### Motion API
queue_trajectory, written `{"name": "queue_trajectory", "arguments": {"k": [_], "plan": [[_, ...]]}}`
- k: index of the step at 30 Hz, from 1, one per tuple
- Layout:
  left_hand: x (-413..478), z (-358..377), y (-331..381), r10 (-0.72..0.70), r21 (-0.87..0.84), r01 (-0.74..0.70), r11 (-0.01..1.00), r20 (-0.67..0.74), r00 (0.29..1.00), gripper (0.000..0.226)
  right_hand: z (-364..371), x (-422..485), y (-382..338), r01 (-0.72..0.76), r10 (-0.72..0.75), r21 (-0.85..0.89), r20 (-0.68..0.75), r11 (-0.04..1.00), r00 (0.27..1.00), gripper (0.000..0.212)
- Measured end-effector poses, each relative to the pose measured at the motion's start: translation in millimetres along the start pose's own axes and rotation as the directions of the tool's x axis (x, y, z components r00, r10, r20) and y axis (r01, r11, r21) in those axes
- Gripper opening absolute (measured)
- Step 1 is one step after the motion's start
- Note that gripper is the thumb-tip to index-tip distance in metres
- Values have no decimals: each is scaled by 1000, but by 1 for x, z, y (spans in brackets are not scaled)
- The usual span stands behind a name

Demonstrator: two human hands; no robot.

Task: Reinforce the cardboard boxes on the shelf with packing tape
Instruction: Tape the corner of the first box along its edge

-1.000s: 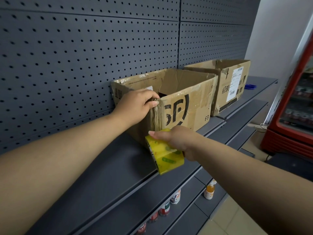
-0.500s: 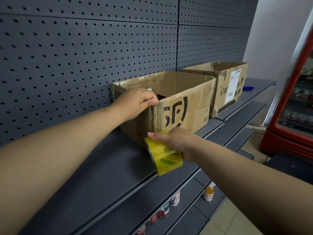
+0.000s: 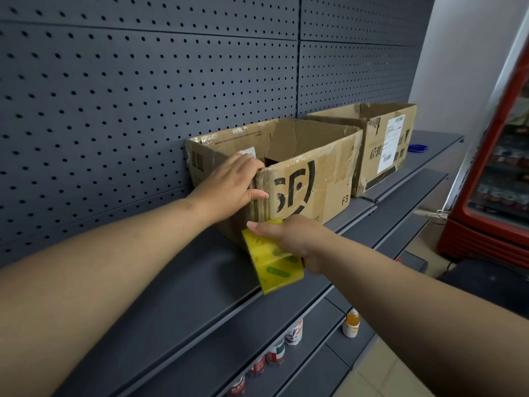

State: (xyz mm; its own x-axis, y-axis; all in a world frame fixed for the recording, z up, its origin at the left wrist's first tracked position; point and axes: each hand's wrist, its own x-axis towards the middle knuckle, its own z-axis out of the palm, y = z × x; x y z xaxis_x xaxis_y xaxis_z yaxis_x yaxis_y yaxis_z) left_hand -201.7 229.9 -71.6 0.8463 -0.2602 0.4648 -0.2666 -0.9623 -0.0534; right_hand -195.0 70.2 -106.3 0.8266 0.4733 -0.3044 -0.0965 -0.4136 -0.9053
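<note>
An open cardboard box (image 3: 320,181) with black printing stands on the dark grey shelf (image 3: 160,287). My left hand (image 3: 232,184) grips its near top corner, fingers over the rim and thumb on the front face. Low at that same corner, my right hand (image 3: 292,239) holds a yellow roll of packing tape (image 3: 272,260) against the box's bottom edge. A second open cardboard box (image 3: 380,144) with a white label stands just behind the first, further right along the shelf.
A perforated dark back panel (image 3: 143,96) rises behind the boxes. Blue scissors (image 3: 417,147) lie on the shelf past the far box. Cans and a bottle (image 3: 351,325) stand on a lower shelf. A red drinks fridge (image 3: 498,181) is at the right.
My left hand has slid down from the top rim onto the box's near corner edge. The right hand keeps the tape roll at the bottom of that corner.
</note>
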Motion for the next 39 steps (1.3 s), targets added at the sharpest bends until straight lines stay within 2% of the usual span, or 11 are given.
{"name": "queue_trajectory", "arguments": {"k": [3, 7, 14, 17, 21, 27, 29, 32, 37, 39], "plan": [[-1, 1, -5, 25, 23, -26, 999, 29, 999, 69, 0, 0, -1, 3, -4, -6, -20, 1000, 1000, 74], [-3, 3, -7, 56, 99, -61, 993, 56, 997, 97, -2, -1, 2, 12, -13, -37, -27, 999, 1000, 71], [-3, 3, -2, 42, 125, -46, 991, 32, 999, 91, 0, -8, 13, 48, -48, -29, 6, 998, 999, 57], [-4, 1, -1, 12, 79, -15, 997, 34, 999, 91, 1, -12, 26, 95, -94, -25, 14, 995, 995, 48], [-2, -1, 4, -31, 71, 31, 997, 0, 1000, 76, 6, -16, 40, 147, -146, 22, -28, 989, 989, 40], [-1, -2, 10, -40, 48, 42, 998, -31, 999, 61, 0, -16, 48, 181, -182, -20, -49, 983, 982, 53], [-2, -4, 10, -51, 30, 52, 998, -18, 999, 59, -3, -17, 50, 173, -173, -2, -38, 985, 984, 52], [-2, -13, 13, -85, -2, 84, 996, -16, 996, 52, -11, -16, 51, 137, -137, -6, -17, 991, 990, 64], [7, -21, 18, -107, -12, 107, 994, 4, 994, 56, -22, -14, 48, 107, -107, -131, 2, 986, 994, 72], [11, -22, 20, -113, 4, 113, 994, -1, 994, 66, -25, -12, 48, 99, -99, -164, 10, 982, 995, 77]]}}
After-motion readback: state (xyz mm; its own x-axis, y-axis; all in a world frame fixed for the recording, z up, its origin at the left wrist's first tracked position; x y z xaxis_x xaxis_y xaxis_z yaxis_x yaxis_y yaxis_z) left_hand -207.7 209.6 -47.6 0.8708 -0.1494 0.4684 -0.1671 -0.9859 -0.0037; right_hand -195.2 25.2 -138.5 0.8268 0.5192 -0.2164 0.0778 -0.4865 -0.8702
